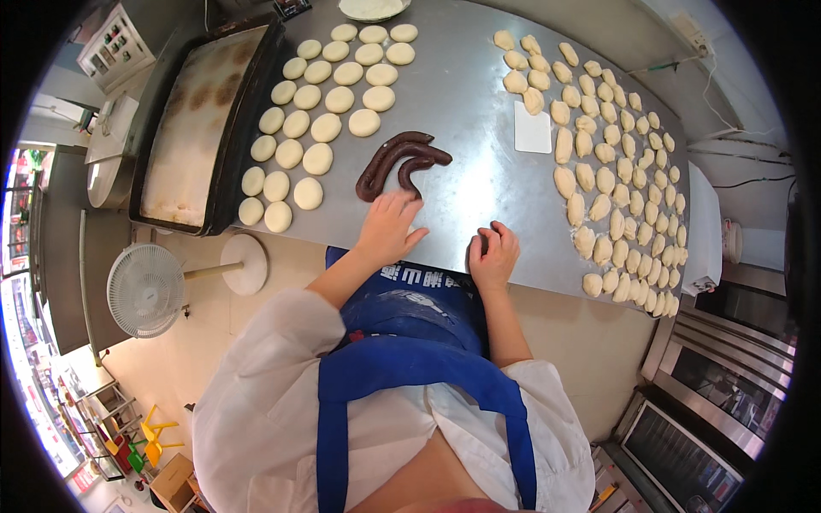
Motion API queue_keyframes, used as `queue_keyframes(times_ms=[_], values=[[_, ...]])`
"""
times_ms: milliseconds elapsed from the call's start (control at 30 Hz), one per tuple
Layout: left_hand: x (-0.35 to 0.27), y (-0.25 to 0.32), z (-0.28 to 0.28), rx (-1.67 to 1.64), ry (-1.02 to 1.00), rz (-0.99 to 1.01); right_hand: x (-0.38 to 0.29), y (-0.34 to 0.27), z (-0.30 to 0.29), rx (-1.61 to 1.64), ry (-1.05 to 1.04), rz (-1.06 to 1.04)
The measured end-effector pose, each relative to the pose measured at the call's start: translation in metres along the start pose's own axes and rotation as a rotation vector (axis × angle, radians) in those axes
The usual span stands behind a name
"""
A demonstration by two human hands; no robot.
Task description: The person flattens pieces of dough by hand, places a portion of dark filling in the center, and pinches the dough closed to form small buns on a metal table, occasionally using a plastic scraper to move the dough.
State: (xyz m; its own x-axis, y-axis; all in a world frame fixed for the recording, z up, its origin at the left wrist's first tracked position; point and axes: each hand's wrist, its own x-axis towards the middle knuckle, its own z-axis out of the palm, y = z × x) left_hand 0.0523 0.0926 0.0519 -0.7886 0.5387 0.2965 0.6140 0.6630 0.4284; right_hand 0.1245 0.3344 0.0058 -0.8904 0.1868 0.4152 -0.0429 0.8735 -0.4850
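Observation:
Dark brown ropes of paste or dough (385,163) lie curved on the metal worktable (449,77). My left hand (390,224) is at the near end of these ropes, its fingertips at or just over the lower tip; whether they touch cannot be told. To the right, my right hand (494,253) rests at the table's near edge with its fingers curled, and nothing shows in it. Flat round pale dough discs (339,99) sit in rows on the left. Many small irregular dough pieces (604,152) cover the right side. A white rectangular scraper (532,132) lies beside them.
A dark-rimmed baking tray (195,122) stands at the table's left end. At the far edge is a bowl of white powder (372,8). A white fan (146,290) stands on the floor at the left. Oven-like metal equipment (725,385) is at the lower right.

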Motion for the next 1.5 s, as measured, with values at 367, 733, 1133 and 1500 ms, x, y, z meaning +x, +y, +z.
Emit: queue_keyframes(times_ms=[367,733,1133,1500], values=[[0.09,-0.078,-0.015,-0.388,-0.636,-0.331,0.006,0.004,0.0,0.029,-0.113,-0.001],[0.424,-0.25,0.054,-0.471,-0.171,-0.857,0.014,0.009,0.0,0.067,-0.192,0.081],[0.225,-0.101,0.012,-0.107,-0.113,-0.067,0.23,0.077,0.028,-0.287,-0.195,0.344],[0.023,-0.056,-0.008,0.017,0.091,-0.273,0.247,0.154,0.056,0.214,-0.282,0.502]])
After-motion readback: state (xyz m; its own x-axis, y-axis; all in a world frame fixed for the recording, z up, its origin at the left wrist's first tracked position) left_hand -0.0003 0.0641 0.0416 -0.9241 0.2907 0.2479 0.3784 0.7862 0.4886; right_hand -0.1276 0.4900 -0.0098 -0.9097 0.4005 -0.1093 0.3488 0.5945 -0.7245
